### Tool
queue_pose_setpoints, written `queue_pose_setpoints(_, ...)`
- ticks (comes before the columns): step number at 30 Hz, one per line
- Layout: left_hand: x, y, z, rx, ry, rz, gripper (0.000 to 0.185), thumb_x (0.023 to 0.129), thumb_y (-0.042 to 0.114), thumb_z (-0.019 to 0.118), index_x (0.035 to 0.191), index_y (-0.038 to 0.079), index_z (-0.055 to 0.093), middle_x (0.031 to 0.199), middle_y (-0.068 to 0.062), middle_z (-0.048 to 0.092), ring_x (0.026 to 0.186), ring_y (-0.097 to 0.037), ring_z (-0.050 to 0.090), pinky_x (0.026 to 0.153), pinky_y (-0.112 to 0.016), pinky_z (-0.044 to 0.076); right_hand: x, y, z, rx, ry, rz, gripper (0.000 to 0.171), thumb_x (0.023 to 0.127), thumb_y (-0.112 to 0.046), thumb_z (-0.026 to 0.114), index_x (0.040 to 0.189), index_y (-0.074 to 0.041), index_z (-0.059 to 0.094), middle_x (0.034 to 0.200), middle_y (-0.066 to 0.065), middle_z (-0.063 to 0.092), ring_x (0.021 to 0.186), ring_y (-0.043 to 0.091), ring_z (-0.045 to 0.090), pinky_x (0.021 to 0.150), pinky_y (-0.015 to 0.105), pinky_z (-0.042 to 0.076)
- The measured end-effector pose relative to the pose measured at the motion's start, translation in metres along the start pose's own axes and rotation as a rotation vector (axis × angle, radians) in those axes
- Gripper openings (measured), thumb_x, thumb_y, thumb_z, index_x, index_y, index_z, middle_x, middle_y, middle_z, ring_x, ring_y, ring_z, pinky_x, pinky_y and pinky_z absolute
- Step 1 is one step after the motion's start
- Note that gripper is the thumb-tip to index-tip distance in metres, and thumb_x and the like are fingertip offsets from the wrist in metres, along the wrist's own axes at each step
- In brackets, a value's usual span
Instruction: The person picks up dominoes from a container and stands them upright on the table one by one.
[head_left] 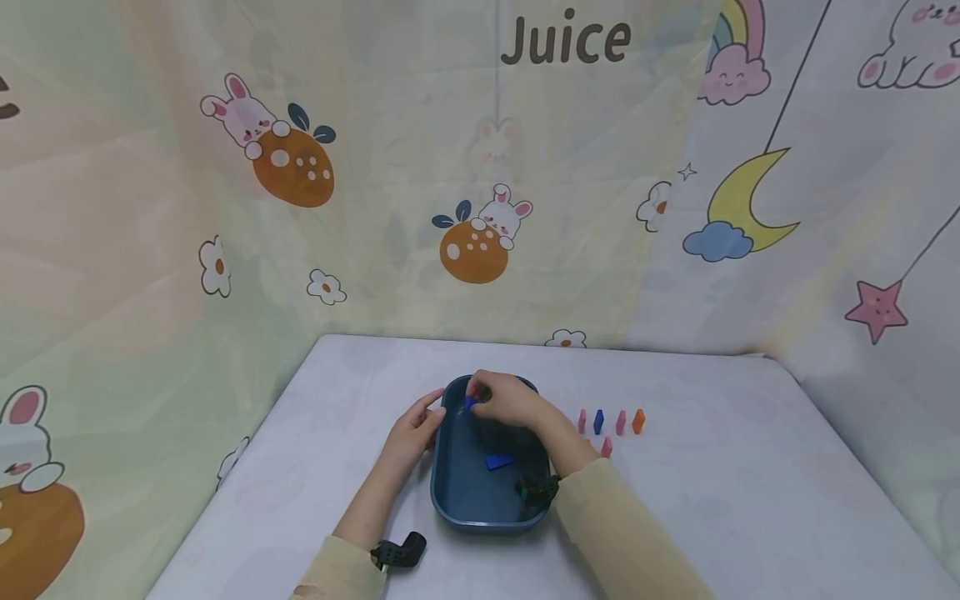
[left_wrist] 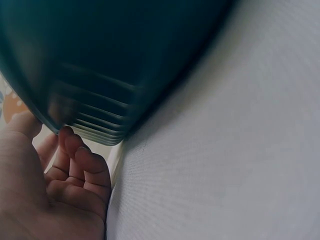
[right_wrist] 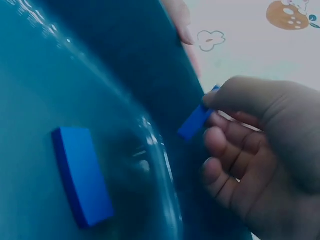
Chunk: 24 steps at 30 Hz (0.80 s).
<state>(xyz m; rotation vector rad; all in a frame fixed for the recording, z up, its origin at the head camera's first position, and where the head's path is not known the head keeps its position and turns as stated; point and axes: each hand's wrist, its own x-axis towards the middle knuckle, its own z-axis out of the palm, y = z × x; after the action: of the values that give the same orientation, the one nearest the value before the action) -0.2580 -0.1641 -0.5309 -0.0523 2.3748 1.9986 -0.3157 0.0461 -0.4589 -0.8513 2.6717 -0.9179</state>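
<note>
A dark blue tray [head_left: 450,492] sits on the white table. My left hand [head_left: 424,419] holds its left rim, thumb against the edge and curled fingers [left_wrist: 80,170] at the ribbed outer wall [left_wrist: 95,120]. My right hand [head_left: 487,397] is over the tray's far end and pinches a small blue block [head_left: 470,402] between thumb and fingers. In the right wrist view that block [right_wrist: 195,122] hangs just inside the tray wall. A second blue block [head_left: 498,461] lies flat on the tray floor, also seen from the right wrist [right_wrist: 82,175].
Right of the tray, small blocks stand in a row: pink [head_left: 582,421], blue [head_left: 598,422], pink [head_left: 620,422], orange [head_left: 638,421]. Another pink one [head_left: 606,447] stands nearer me. Patterned cloth walls close in the table's back and sides.
</note>
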Motion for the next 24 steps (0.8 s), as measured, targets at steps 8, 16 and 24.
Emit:
queue_pose_setpoints(8, 0.004, -0.003, 0.002, 0.034, 0.014, -0.017, 0.051, 0.092, 0.055, 0.062, 0.139, 0.037, 0.054, 0.1, -0.006, 0.064, 0.081, -0.022, 0.061, 0.072, -0.03, 0.052, -0.016, 0.001, -0.021, 0.137, 0.069, 0.014, 0.02, 0.091, -0.021, 0.068, 0.11, -0.021, 0.061, 0.1, -0.004, 0.064, 0.089, 0.017, 0.058, 0.079, 0.032, 0.052)
queue_pose_setpoints(16, 0.002, -0.001, 0.002, 0.042, 0.034, -0.016, 0.047, 0.094, 0.049, 0.062, 0.139, 0.035, 0.054, 0.1, -0.008, 0.064, 0.08, -0.022, 0.059, 0.071, -0.03, 0.05, -0.026, 0.007, -0.032, 0.197, 0.096, 0.016, 0.02, 0.092, -0.022, 0.068, 0.111, -0.023, 0.061, 0.102, -0.003, 0.063, 0.086, 0.019, 0.058, 0.073, 0.032, 0.049)
queue_pose_setpoints(24, 0.004, -0.003, 0.001, 0.029, 0.027, -0.012, 0.045, 0.095, 0.046, 0.062, 0.138, 0.036, 0.055, 0.099, -0.009, 0.062, 0.079, -0.022, 0.059, 0.071, -0.03, 0.051, -0.046, 0.01, -0.046, 0.243, 0.102, 0.021, 0.02, 0.093, -0.021, 0.068, 0.111, -0.021, 0.06, 0.098, 0.001, 0.062, 0.081, 0.021, 0.057, 0.069, 0.033, 0.049)
